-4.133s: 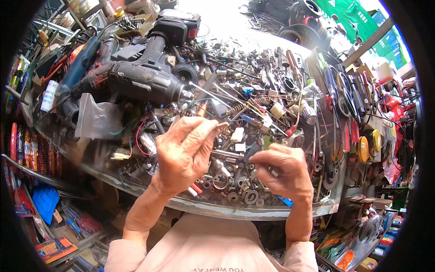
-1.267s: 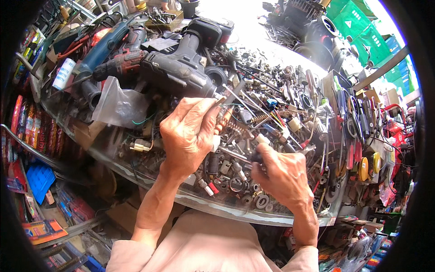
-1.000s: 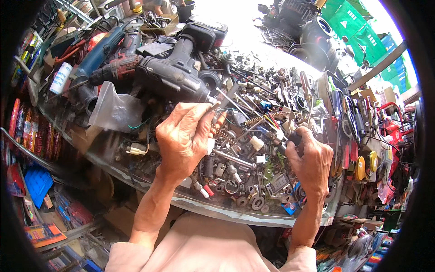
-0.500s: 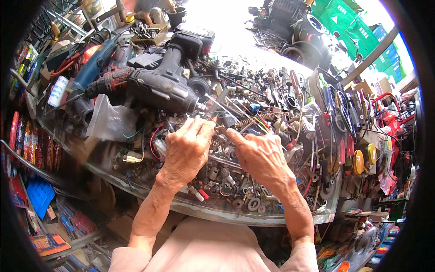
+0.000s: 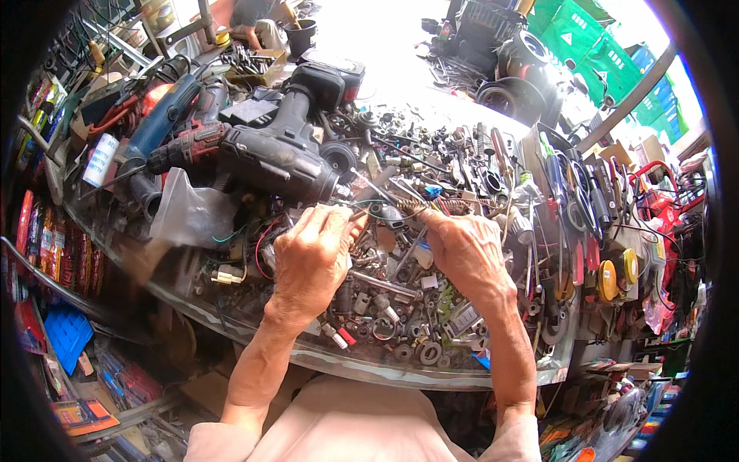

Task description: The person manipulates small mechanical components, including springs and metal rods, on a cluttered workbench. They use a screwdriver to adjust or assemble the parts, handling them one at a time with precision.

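Note:
My left hand (image 5: 312, 258) is over the heap of small metal parts (image 5: 392, 262), thumb and fingers pinched together. Whatever they hold is too small to make out. My right hand (image 5: 471, 250) reaches into the same heap, its index finger beside a brass-coloured coil spring (image 5: 412, 206). Its other fingers curl downward, mostly hidden under the hand. A thin green wire (image 5: 376, 215) loops between the two hands. Below it a silver rod-shaped tool (image 5: 385, 286) lies across the parts. Just beyond my left hand is the nose of a black cordless impact wrench (image 5: 281, 158).
A blue angle grinder (image 5: 160, 117) and a clear plastic bag (image 5: 191, 209) lie left. Pliers and screwdrivers (image 5: 585, 185) stand in a rack at right, near yellow tape rolls (image 5: 608, 279). The table edge (image 5: 369, 376) curves before me. A person (image 5: 258, 21) sits at the far left.
My right hand has moved right, away from the left, uncovering more parts between them. My left hand has shifted slightly left and down. The view has shifted a little.

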`<state>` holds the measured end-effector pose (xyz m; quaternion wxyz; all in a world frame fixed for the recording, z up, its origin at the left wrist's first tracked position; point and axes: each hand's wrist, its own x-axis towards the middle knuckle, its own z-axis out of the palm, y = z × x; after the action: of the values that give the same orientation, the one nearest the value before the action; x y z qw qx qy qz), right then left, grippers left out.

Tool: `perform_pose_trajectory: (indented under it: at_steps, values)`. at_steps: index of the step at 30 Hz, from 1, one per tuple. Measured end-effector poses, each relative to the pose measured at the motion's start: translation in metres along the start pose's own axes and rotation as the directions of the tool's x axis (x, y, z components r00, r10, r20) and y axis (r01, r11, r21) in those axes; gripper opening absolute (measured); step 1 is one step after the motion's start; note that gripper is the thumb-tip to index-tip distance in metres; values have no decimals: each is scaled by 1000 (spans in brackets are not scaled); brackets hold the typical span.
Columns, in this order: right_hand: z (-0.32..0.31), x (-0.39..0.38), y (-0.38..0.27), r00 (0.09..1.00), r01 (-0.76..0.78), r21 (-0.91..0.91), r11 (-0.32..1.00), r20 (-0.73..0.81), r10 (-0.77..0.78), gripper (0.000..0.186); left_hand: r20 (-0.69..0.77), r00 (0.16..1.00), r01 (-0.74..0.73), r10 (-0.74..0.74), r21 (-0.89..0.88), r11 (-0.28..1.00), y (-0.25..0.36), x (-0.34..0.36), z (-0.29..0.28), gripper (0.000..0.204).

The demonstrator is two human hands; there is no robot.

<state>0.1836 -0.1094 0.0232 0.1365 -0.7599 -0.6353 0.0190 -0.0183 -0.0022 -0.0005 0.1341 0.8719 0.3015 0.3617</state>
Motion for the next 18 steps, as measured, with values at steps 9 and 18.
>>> perform_pose_trajectory:
  at_steps: [9, 18]
  values:
    - [-1, 2, -2, 1000, -14, 36, 999, -14, 14, 29, -49, 999, -21, 19, -44, 999, -4, 0, -3, 13]
    - [-30, -51, -1, 982, -126, 36, 991, 148, 120, 24, -165, 981, -111, 99, -62, 992, -5, 3, -1, 18]
